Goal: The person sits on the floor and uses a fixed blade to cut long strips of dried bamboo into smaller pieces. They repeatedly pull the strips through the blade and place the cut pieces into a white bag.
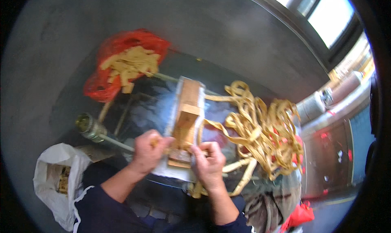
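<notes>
A wooden block device (pixel 190 94) with an upright block lies on a white board (pixel 174 172) on a glass-topped table. At its near end, my left hand (pixel 151 149) is closed on a small yellowish piece. My right hand (pixel 209 161) pinches what looks like a yellowish strip at the device's right side. Long, tangled tan strips (pixel 253 132) lie right of the device, some running towards it. Beyond it to the left, short pale pieces (pixel 134 62) rest on a red plastic bag (pixel 102 86). The material between my hands is blurred.
A glass jar (pixel 90 127) stands by the table's left side. Near left is an open white sack (pixel 58 184) with pieces inside. Dark cloth (pixel 264 208) and a red bag (pixel 297 216) are at the near right. Grey cylinders (pixel 313 106) lie by the window at the right.
</notes>
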A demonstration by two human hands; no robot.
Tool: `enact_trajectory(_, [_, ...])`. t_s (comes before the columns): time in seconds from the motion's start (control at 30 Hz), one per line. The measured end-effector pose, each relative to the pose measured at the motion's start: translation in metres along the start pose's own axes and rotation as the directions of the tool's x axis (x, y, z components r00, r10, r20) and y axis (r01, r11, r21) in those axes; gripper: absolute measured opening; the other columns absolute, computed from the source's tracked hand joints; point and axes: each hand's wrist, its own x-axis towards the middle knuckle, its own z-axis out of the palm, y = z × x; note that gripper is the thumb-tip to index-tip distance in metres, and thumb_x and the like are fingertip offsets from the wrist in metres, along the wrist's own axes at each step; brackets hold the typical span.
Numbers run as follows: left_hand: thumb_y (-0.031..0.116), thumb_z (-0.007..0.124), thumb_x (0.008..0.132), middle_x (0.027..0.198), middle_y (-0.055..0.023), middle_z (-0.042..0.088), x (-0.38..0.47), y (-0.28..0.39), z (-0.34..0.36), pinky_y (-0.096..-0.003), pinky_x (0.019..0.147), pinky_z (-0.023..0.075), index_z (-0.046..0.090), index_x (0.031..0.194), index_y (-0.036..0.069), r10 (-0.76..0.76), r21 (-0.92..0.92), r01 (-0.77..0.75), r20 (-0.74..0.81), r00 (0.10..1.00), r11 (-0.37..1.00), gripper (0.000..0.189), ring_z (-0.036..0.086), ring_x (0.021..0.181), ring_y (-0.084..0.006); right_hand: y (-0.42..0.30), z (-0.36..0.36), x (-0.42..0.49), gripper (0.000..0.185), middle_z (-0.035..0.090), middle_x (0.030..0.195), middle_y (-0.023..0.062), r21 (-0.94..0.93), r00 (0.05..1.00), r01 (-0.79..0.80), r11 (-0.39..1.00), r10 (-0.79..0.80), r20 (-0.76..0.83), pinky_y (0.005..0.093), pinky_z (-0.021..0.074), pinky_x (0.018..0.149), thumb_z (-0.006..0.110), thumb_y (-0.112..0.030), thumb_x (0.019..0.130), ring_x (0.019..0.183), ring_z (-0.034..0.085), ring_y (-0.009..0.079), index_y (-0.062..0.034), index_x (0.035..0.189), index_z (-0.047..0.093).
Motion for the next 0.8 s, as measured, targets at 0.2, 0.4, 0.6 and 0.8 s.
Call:
enact_trajectory(0.2, [0.005, 0.042, 0.088, 0.113, -0.0195, 0.059, -0.036, 0.055, -0.013, -0.0370, 0.094, 0.0411, 0.060, 0.096, -0.005, 0.211, -0.018, -0.211, 0.121, 0.970, 0.977, 0.022, 0.057, 0.104, -0.0275, -0.020, 0.003, -0.033, 0.019, 0.058, 0.076, 0.0089, -0.057, 0.719, 0.694, 0.718, -0.685, 0.119, 0.0340, 0.0463, 0.051, 0.062, -0.006, 0.071, 0.063, 0.059, 0.0227, -0.0066, 0.090, 0.060])
enact_trajectory(0.4, [0.018, 0.057, 0.086, 0.079, -0.0060, 0.051, -0.082, 0.006, -0.011, -0.0291, 0.063, 0.0408, 0.049, 0.092, 0.003, -0.235, -0.187, 0.277, 0.215, 0.948, 0.943, 0.018, 0.048, 0.073, -0.0119, -0.036, -0.014, -0.047, 0.026, 0.054, 0.075, 0.0136, 0.358, 0.739, 0.487, 0.797, -0.594, 0.317, 0.0362, 0.0398, 0.051, 0.066, -0.021, 0.076, 0.062, 0.053, 0.0333, -0.0044, 0.073, 0.046])
enact_trajectory(0.6, [0.018, 0.061, 0.083, 0.089, -0.0091, 0.062, -0.050, 0.031, -0.008, -0.0307, 0.060, 0.0507, 0.045, 0.123, 0.006, 0.230, -0.230, 0.257, 0.973, 0.031, 0.939, 0.045, 0.061, 0.068, -0.0186, -0.032, -0.050, -0.018, 0.023, 0.052, 0.057, 0.0100, 0.509, 0.800, 0.047, 0.860, -0.337, 0.497, 0.0326, 0.0394, 0.049, 0.064, -0.021, 0.083, 0.050, 0.052, 0.0247, -0.0033, 0.072, 0.054])
enact_trajectory(0.8, [0.035, 0.060, 0.084, 0.073, -0.0109, 0.061, -0.045, 0.052, -0.024, -0.0296, 0.055, 0.0446, 0.061, 0.096, -0.003, 0.153, -0.323, 0.163, 0.761, 0.630, 0.932, 0.040, 0.059, 0.064, -0.0177, -0.026, -0.024, -0.037, 0.034, 0.047, 0.054, 0.0111, 0.330, 0.869, 0.019, 0.944, -0.178, 0.461, 0.0338, 0.0379, 0.048, 0.058, -0.024, 0.089, 0.047, 0.048, 0.0213, 0.0000, 0.066, 0.050])
